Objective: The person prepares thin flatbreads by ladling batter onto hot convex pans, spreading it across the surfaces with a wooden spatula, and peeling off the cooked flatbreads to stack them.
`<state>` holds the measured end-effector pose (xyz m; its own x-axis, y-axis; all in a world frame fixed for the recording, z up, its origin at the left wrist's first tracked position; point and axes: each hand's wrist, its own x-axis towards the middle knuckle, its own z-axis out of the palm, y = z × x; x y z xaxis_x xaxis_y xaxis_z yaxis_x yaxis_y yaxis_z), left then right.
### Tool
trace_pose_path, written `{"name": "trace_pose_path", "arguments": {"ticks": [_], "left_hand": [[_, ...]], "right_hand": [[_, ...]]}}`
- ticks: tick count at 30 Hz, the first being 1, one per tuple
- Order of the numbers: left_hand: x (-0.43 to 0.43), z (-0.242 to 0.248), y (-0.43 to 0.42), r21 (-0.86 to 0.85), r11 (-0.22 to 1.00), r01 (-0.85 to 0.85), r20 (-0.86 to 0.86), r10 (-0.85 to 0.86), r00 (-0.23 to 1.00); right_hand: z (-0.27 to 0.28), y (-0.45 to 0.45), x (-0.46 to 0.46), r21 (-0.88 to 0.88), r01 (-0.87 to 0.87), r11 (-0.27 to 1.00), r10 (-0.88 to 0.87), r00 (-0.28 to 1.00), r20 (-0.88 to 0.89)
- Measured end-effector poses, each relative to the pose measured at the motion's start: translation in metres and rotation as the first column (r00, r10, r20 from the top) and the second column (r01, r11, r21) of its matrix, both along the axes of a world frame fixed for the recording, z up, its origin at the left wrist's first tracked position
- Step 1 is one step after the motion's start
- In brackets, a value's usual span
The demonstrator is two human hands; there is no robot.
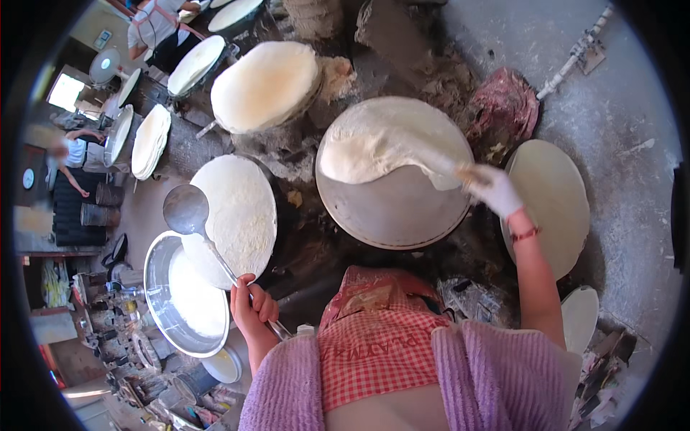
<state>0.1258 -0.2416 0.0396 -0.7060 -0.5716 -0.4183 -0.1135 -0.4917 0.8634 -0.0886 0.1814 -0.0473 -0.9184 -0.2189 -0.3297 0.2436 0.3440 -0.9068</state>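
Observation:
My left hand (252,304) grips the long handle of a metal ladle (186,209), its bowl raised above the edge of a round pale sheet (242,215). A wide metal basin (153,301) of white batter (191,293) stands below it. My right hand (491,188), in a white glove, holds a tool with a light wooden handle (469,173); motion blurs its far part. It reaches over the round griddle (393,215) in front of me. Thick white batter (356,156) covers the griddle's far side in a curved band, while its near side shows bare grey metal.
Beyond the griddle lies a stack of thin round flatbreads (267,86). Another pale round (555,210) sits at the right, near a crumpled reddish cloth (506,102). Two people (161,27) work at far left among more rounds. A white-coated pipe (577,51) crosses the upper right floor.

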Motion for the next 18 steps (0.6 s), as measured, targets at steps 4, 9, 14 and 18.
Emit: {"name": "trace_pose_path", "arguments": {"ticks": [4, 9, 14, 18], "left_hand": [[0.004, -0.002, -0.007, 0.022, 1.0, 0.022, 0.053, -0.023, 0.998], [-0.013, -0.003, -0.023, 0.049, 0.997, 0.055, 0.079, -0.059, 0.995], [-0.021, -0.008, -0.03, -0.007, 0.966, 0.258, 0.224, -0.25, 0.942], [-0.029, -0.05, -0.04, -0.369, 0.789, 0.491, 0.463, -0.302, 0.833]], "right_hand": [[0.004, -0.045, -0.035, 0.092, -0.087, 0.992, 0.098, 0.987, -0.129], [0.017, -0.059, 0.005, 0.139, -0.309, 0.941, 0.304, 0.951, 0.058], [-0.003, -0.02, -0.019, 0.002, 0.057, 0.998, -0.057, 0.997, 0.054], [0.019, -0.065, 0.0, 0.156, -0.282, 0.947, 0.275, 0.959, 0.066]]}}
